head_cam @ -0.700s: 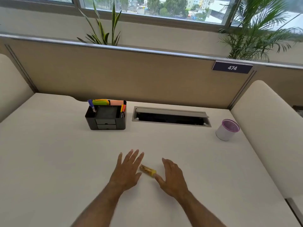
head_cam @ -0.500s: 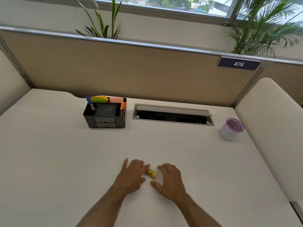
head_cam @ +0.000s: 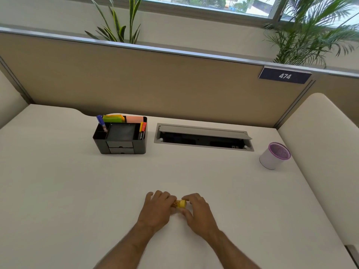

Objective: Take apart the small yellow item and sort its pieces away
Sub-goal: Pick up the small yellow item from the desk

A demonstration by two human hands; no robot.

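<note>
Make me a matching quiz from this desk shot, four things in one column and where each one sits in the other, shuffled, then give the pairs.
Things:
1. small yellow item
2. black desk organizer
3. white cup with purple rim
4. number sign 474

Places:
A. on the divider panel, far right
B. back left of the desk, holding pens and notes
C. between the fingertips of both hands, near the desk's front
D. right side of the desk, past the open cable tray

Pairs: 1-C, 2-B, 3-D, 4-A
</note>
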